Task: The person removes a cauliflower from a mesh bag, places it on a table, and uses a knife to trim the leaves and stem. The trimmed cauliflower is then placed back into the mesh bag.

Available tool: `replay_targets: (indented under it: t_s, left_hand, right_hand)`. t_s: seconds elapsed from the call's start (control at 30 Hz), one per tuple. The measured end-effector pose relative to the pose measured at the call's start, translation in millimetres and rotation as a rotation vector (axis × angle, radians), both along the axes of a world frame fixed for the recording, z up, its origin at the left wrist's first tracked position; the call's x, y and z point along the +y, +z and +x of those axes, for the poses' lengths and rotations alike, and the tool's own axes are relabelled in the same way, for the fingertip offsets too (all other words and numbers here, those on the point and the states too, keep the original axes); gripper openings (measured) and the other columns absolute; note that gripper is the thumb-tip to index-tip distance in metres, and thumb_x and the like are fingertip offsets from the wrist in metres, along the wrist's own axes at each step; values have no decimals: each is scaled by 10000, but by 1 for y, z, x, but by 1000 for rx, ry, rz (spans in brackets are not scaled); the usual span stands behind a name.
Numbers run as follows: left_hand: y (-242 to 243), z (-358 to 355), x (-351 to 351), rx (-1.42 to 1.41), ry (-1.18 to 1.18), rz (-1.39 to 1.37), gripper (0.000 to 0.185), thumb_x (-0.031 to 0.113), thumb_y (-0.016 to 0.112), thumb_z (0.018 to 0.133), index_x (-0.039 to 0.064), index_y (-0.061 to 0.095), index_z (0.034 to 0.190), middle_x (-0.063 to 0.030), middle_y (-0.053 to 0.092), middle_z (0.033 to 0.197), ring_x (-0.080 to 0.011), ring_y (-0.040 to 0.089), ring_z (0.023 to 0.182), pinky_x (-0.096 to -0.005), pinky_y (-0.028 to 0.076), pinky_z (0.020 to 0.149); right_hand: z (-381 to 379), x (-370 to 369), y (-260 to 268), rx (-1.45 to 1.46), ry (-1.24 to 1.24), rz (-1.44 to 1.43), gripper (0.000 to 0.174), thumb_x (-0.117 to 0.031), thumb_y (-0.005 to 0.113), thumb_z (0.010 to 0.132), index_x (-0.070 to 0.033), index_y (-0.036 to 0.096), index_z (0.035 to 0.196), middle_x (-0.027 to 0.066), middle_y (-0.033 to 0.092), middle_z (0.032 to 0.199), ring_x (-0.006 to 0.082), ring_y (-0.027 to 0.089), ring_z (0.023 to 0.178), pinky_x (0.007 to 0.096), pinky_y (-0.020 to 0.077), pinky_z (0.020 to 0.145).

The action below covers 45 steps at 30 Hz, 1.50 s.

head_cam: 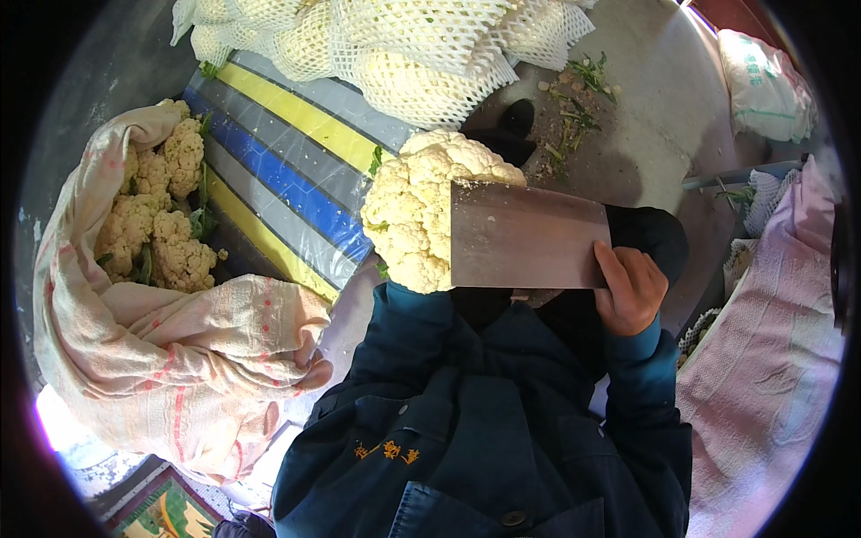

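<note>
My right hand (631,286) grips a broad metal cleaver (531,235) at the right, its wide blade lying across the right part of a large cauliflower head (414,208). The blade hides that part of the cauliflower. Small white crumbs cling to the blade's upper left corner. My left hand is out of view, hidden beneath the cauliflower, where the left sleeve (410,316) ends. A few green leaf bits stick out at the cauliflower's left edge.
Cauliflowers in white foam netting (417,60) lie at the top on a striped plastic-covered surface (289,168). Unwrapped cauliflowers (158,202) sit left, beside a cream cloth (168,343). Leaf scraps (575,118) litter the floor. At right are a pink cloth (760,376) and a white sack (763,87).
</note>
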<state>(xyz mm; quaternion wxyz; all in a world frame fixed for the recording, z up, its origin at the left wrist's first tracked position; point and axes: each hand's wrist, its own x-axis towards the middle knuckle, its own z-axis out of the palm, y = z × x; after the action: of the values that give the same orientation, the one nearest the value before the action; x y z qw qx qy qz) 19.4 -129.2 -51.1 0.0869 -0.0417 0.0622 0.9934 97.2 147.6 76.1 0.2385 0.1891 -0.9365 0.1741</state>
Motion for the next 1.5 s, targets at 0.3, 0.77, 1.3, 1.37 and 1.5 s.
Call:
replay_targets:
  t_s: [0.3, 0.77, 1.3, 1.37, 1.5]
  left_hand:
    - [-1, 0, -1, 22, 5, -23, 607, 460, 392, 1098, 62, 381, 1557, -145, 480, 1558, -315, 524, 1374, -458, 442, 1158]
    - [2, -1, 3, 42, -17, -21, 603, 453, 391, 1100, 61, 377, 1558, -145, 477, 1560, -314, 520, 1377, -457, 441, 1158]
    - [5, -3, 7, 55, -45, -18, 597, 444, 389, 1102, 61, 374, 1559, -145, 474, 1562, -312, 515, 1380, -457, 440, 1158]
    - [5, -3, 8, 57, -46, -16, 597, 443, 389, 1102, 60, 373, 1559, -145, 474, 1562, -312, 515, 1380, -457, 440, 1158]
    - [7, -3, 9, 59, -46, -18, 595, 441, 389, 1103, 60, 372, 1560, -145, 473, 1562, -311, 514, 1381, -457, 440, 1158]
  right_hand:
    - [-2, 0, -2, -10, -5, 15, 578, 26, 737, 566, -41, 724, 1140, 102, 644, 819, 256, 608, 603, 351, 458, 501]
    - [2, 11, 0, 17, -56, -29, 551, 41, 746, 607, -35, 726, 1152, 122, 652, 812, 288, 647, 644, 373, 524, 572]
    - [1, 12, 2, -9, -25, -17, 582, 35, 730, 579, -13, 714, 1159, 125, 652, 818, 291, 647, 658, 370, 514, 577]
    - [-1, 11, 5, -4, -7, -9, 583, 32, 731, 578, -18, 714, 1159, 121, 650, 819, 285, 642, 652, 368, 505, 565]
    - [-7, 9, 15, 12, 22, 32, 584, 26, 733, 575, -35, 716, 1156, 108, 635, 818, 272, 622, 628, 364, 482, 539]
